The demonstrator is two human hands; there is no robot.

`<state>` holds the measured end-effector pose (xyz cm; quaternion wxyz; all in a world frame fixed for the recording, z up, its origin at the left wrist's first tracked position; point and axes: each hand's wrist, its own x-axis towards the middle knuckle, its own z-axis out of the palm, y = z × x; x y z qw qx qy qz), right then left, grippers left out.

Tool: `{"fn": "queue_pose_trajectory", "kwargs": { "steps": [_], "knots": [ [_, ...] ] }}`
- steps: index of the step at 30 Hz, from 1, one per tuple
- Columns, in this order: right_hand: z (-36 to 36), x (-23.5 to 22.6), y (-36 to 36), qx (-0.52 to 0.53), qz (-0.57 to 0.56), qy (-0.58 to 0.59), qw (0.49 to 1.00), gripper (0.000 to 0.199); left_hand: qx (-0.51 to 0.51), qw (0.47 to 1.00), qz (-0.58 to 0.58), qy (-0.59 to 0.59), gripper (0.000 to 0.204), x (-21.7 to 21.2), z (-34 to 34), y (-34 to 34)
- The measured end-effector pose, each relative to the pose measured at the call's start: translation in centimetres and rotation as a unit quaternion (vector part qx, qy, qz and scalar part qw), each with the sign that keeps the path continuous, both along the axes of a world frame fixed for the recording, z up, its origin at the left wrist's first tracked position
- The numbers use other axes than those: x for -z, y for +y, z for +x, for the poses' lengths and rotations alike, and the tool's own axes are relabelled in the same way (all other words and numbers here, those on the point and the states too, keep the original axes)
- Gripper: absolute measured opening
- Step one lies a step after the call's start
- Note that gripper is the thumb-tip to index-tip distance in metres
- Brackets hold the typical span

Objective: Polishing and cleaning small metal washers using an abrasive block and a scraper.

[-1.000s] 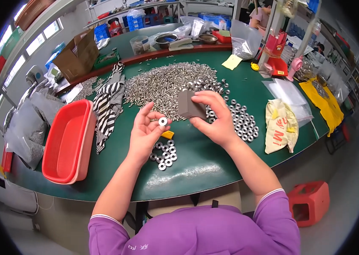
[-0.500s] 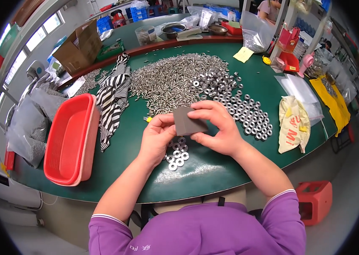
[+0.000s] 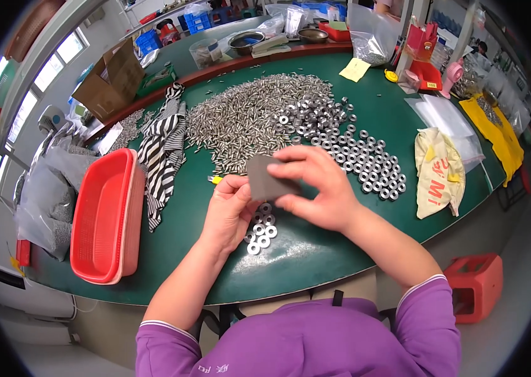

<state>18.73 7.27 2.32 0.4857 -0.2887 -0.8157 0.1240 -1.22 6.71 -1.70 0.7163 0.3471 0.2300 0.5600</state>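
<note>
A dark grey, sponge-like block point(image 3: 261, 180) is held up between my hands above the green table. My right hand point(image 3: 322, 188) grips its right side, fingers over the upper edge and thumb lower down. At the block's lower left edge, the thumb and fingers of my left hand point(image 3: 224, 207) are pinched together; whether they grip the block or a small piece is hidden. Several flat metal rings point(image 3: 259, 230) lie just beneath, beside my left hand. Beyond my hands spreads a heap of small metal pins point(image 3: 234, 119). More metal rings point(image 3: 366, 164) lie to its right, partly piled up.
Nested red baskets point(image 3: 99, 217) stand at the left, beside a striped cloth point(image 3: 157, 157) and plastic bags of parts point(image 3: 48, 201). A cream cloth bag point(image 3: 439, 176) lies at the right. At the back are a cardboard box point(image 3: 111, 81) and metal bowls point(image 3: 245, 41).
The block has shifted slightly left and turned more of its broad face toward me. My right fingers have moved a little with it. The whole view has also shifted slightly.
</note>
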Motion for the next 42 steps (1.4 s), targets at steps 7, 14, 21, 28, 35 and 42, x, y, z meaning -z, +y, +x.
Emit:
{"fn": "queue_pose_trajectory", "kwargs": {
  "steps": [7,14,21,28,35,42],
  "knots": [
    [2.2,0.8,1.8,0.082,-0.075,0.012,0.994,0.043,0.006,0.999,0.013,0.042,0.011,-1.1,0.1,0.0],
    [0.1,-0.2,-0.3,-0.002,0.026,-0.019,0.999,0.047,-0.014,1.000,-0.019,0.016,0.008,0.1,-0.1,0.5],
    [0.5,0.3,0.7,0.015,0.024,-0.015,0.999,0.042,-0.013,0.999,-0.023,0.029,0.006,0.1,-0.1,0.3],
    [2.4,0.1,1.9,0.122,0.034,-0.042,0.991,0.043,-0.002,0.999,-0.012,0.034,0.008,-0.4,-0.4,0.3],
    [-0.3,-0.1,-0.4,-0.079,0.031,-0.018,0.996,0.044,0.018,0.998,-0.033,0.049,0.007,-0.5,0.3,0.9],
    [1.0,0.0,0.8,-0.038,0.064,-0.024,0.997,0.040,-0.006,0.998,-0.049,0.040,0.008,-0.7,0.6,0.2]
  ]
}}
